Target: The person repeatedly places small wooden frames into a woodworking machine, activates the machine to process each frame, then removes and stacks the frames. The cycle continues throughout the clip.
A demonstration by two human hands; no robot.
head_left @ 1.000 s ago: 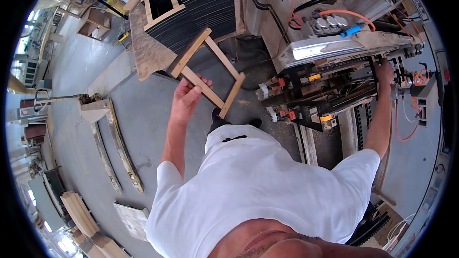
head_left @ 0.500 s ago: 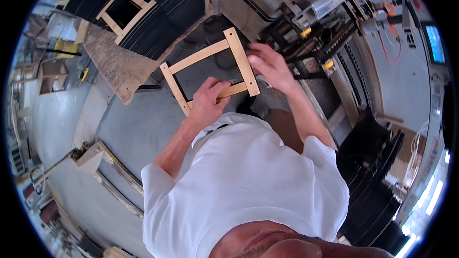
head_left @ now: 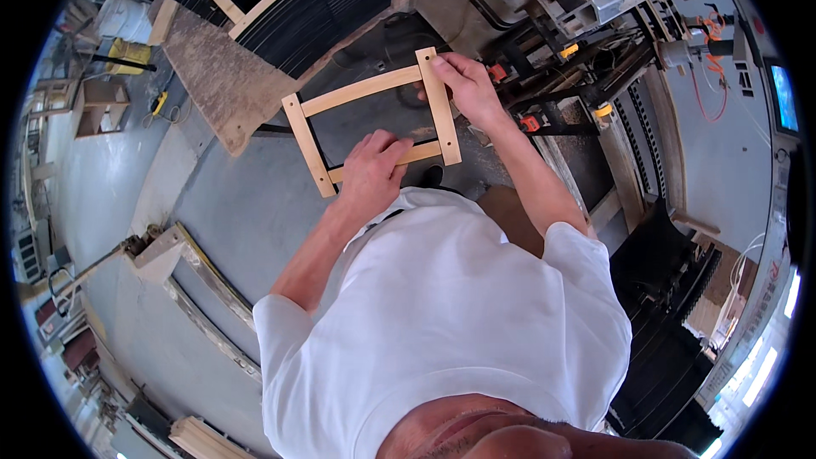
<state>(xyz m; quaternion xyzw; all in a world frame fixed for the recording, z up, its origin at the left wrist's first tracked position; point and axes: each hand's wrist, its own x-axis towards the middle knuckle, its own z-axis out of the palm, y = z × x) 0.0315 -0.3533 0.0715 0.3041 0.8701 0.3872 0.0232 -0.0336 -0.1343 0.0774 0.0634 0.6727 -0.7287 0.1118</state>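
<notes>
A pale wooden frame [head_left: 361,90] made of strips, with dark holes near its corners, is held out before me at a slight tilt. My left hand [head_left: 372,167] is closed round its near strip, left of that strip's middle. At the far right corner, my right hand [head_left: 463,87] grips the right-hand strip, thumb on top. The fingers under the wood are partly hidden. Through the frame's opening the grey floor and dark things below show.
Beyond the frame stands a dark stack [head_left: 293,30] with another wooden frame [head_left: 270,2] on top. A brown board [head_left: 223,85] juts out at left. A machine [head_left: 595,13] with orange hoses is at right, a small screen [head_left: 784,98] beside it.
My right hand has moved from beside the right strip up to its far end and taken hold there. The wooden frame has turned slightly. My left hand keeps its grip.
</notes>
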